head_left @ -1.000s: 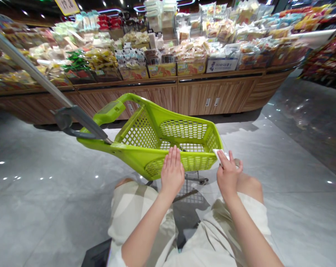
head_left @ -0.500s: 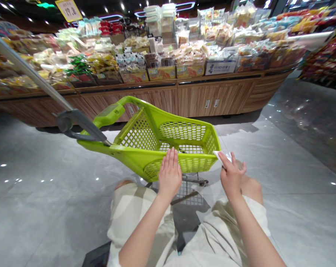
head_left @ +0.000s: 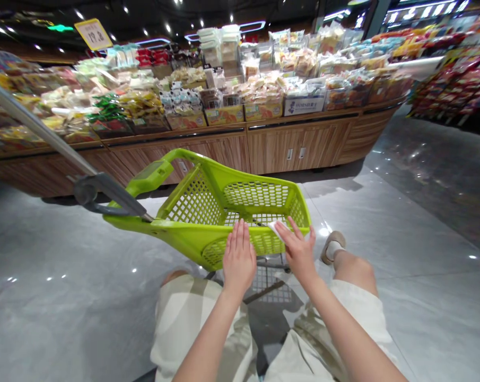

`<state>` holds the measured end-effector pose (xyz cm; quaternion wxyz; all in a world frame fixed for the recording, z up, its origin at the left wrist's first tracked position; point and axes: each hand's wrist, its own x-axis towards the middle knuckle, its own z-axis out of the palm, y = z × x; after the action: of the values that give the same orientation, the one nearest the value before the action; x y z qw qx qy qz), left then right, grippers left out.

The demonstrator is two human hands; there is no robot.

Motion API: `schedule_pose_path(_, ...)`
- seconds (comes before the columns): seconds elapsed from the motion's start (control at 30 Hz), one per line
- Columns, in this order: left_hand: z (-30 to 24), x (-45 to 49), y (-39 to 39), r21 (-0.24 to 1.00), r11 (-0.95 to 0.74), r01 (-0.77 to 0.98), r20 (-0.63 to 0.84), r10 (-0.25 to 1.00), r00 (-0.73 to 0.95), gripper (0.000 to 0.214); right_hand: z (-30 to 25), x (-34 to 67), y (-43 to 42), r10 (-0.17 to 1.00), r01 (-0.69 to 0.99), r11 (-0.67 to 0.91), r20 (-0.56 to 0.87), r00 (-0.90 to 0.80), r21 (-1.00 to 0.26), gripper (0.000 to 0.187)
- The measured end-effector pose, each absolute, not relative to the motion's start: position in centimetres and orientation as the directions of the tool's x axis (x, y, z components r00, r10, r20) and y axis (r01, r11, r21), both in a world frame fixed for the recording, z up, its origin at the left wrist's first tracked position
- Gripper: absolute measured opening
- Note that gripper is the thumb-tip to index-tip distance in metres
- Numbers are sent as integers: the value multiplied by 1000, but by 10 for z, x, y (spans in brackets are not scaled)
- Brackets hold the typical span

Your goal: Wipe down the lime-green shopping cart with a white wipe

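Head view

1. Left hand point(head_left: 240, 260): open, released, fingers straight and together, palm down against the near rim of the cart; grasping nothing.
2. Right hand point(head_left: 299, 252): grasping a small white packet point(head_left: 276, 229) between thumb and fingers. The packet sits just ahead of the fingertips, over the basket's near rim; its contents and print are too small to tell.
3. Lime-green plastic shopping cart point(head_left: 259, 233): directly ahead of both hands, its mesh basket holding nothing that can be made out, with a wire rack below.
4. Grey metal cart pole point(head_left: 36, 122): rising from the basket's side, left of the left hand.
5. Patterned beige shorts point(head_left: 188, 323): below the left hand, on the person.
6. Beige shoe point(head_left: 332, 246): just right of the right hand, on the floor.
7. Grey tile floor point(head_left: 44, 265): beneath and around the cart.
8. Wooden display counter point(head_left: 295, 146): well beyond the hands, stacked with bagged snacks point(head_left: 263, 90) in cartons.
9. Yellow price sign point(head_left: 93, 34): high, far beyond the left hand.
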<state>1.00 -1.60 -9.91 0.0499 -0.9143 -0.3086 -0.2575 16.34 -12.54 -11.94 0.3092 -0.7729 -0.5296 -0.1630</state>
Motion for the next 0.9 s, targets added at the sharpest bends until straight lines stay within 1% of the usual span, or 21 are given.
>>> schedule_pose_path(0.1,-98,11,-17,68,-801,595,495,544,677,64,-138,202,-160,576,843,-424,620,533,-331,60)
schedule_pose_path(0.17,-98,12,-19,71,-796,601,487,553,676,63,-141,206,-163,514,801,-485,627,585,-350,56)
schedule_pose_path(0.2,-98,12,-19,72,-795,602,484,556,676,63,-139,200,-157,506,794,-490,624,595,-360,56)
schedule_pose_path(0.27,-98,13,-20,74,-796,601,479,557,679,62,-129,174,-135,552,818,-441,607,571,-368,58)
schedule_pose_path(0.3,-98,13,-20,71,-797,599,479,554,681,62,-123,157,-120,589,839,-399,597,544,-371,59)
schedule_pose_path(0.33,-99,13,-19,66,-800,597,479,550,684,62,-116,139,-106,657,870,-331,573,491,-365,60)
schedule_pose_path(0.4,-99,13,-19,48,-804,593,480,540,692,61,-105,110,-83,714,892,-246,551,432,-380,62)
schedule_pose_path(0.5,-98,11,-18,33,-802,596,477,537,696,61,-100,102,-79,745,909,-194,547,381,-368,66)
schedule_pose_path(0.57,-98,9,-17,37,-802,596,474,539,697,62,-107,122,-97,742,917,-209,555,375,-340,70)
schedule_pose_path(0.63,-97,7,-16,42,-806,590,472,536,699,63,-119,152,-124,698,905,-271,580,420,-329,71)
schedule_pose_path(0.73,-96,8,-17,48,-807,589,472,538,698,65,-137,192,-156,574,843,-406,619,536,-353,66)
schedule_pose_path(0.8,-97,10,-18,50,-803,594,474,543,693,65,-142,198,-160,496,792,-473,626,602,-386,62)
schedule_pose_path(0.87,-99,12,-19,50,-799,599,476,546,689,65,-139,184,-145,473,767,-485,612,634,-420,61)
schedule_pose_path(0.9,-100,13,-20,48,-798,601,479,546,687,65,-135,170,-132,496,778,-460,602,625,-428,62)
